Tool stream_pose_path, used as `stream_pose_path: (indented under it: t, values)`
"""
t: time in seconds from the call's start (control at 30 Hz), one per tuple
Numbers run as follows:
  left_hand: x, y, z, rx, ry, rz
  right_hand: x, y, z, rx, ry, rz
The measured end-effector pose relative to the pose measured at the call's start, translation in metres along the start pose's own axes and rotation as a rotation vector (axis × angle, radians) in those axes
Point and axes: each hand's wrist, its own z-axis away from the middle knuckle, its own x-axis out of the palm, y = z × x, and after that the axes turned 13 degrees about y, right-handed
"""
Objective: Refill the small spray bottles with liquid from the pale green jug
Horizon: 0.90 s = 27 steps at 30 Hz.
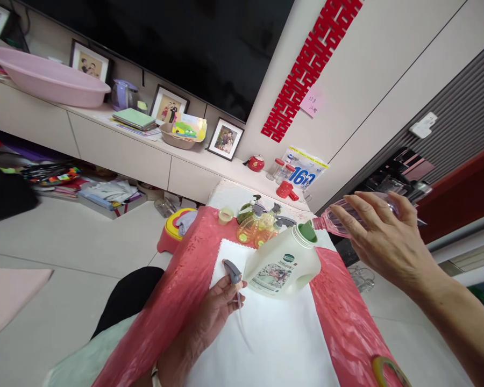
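Note:
My right hand (pixel 381 231) is wrapped round a clear pinkish bottle (pixel 336 219), tipped on its side. The bottle's neck is at the green-rimmed mouth of a large white detergent jug (pixel 280 263), which stands on a white mat (pixel 274 333). Whether liquid is flowing I cannot tell. In my left hand (pixel 218 303) is a grey pump head (pixel 233 273), pinched by its collar with its thin dip tube hanging down. Behind the jug stand several pump bottles (pixel 250 228) with yellowish and green contents. A small pale cup (pixel 226 216) sits to their left.
A red plastic cover (pixel 185 274) drapes the table. A roll of tape (pixel 389 371) lies at its right front. Beyond are red-lidded jars (pixel 275 169), a red teapot (pixel 255 163) and picture frames (pixel 226 138) on the cabinet. A red-and-yellow stool (pixel 172 231) stands left.

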Motion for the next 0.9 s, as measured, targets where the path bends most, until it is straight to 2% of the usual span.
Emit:
stream_pose_path:
  t: [0.9]
  values:
    - [0.0019, 0.0016, 0.001, -0.016, 0.023, 0.01, -0.003, -0.0005, -0.0102, -0.061, 0.044, 0.091]
